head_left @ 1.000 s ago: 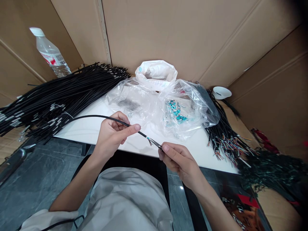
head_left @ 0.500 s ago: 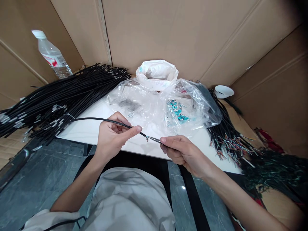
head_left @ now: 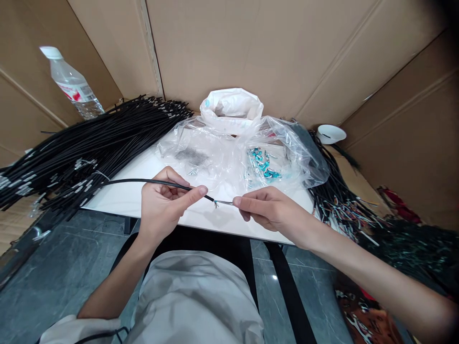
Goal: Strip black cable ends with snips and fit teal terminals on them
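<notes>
My left hand (head_left: 163,205) pinches a thin black cable (head_left: 143,181) near its stripped end, over the front edge of the white table (head_left: 143,191). The cable runs left toward a big heap of black cables (head_left: 82,143). My right hand (head_left: 268,212) pinches the bare wire strands (head_left: 224,202) that stick out of the cable's end, a few centimetres from my left fingertips. Both hands hover just above the table.
Clear plastic bags (head_left: 251,153) with small teal parts (head_left: 263,165) lie on the table's far side, a white bag (head_left: 231,110) behind them. A water bottle (head_left: 70,83) stands at the far left. Stripped multicoloured cables (head_left: 340,205) and a white cup (head_left: 328,134) lie right. Cardboard walls surround.
My right hand has risen and shifted left, turning so the wire end lies level. My left hand moved slightly left and up with the cable.
</notes>
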The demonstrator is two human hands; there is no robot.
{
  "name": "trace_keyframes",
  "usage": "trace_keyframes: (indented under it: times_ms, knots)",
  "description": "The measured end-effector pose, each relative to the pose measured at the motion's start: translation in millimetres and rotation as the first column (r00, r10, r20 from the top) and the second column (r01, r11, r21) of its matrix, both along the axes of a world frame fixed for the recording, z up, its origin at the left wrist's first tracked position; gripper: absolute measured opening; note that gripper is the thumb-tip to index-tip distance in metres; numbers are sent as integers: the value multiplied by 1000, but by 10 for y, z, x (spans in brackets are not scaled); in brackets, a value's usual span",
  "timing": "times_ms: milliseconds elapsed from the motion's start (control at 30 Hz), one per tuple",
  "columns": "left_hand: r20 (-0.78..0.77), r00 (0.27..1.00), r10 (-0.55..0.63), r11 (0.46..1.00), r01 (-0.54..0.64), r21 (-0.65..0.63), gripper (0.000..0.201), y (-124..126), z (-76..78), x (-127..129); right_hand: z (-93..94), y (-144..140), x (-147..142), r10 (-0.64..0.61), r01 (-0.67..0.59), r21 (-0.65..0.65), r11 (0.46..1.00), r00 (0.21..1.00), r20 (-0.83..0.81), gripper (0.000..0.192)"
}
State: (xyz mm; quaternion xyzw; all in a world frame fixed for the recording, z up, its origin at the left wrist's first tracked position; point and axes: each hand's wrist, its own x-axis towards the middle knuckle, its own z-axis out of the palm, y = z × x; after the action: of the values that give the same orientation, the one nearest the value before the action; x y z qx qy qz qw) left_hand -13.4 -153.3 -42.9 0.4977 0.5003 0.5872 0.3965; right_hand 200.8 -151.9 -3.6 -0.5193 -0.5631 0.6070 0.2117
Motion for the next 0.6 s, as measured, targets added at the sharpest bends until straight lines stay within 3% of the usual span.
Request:
trace_keyframes:
  times_ms: [600]
  knots:
    - [12,1000,-4,1000,4,30,39,1,0,-39,45,88,-67,51,-55,72,996,997,50,55]
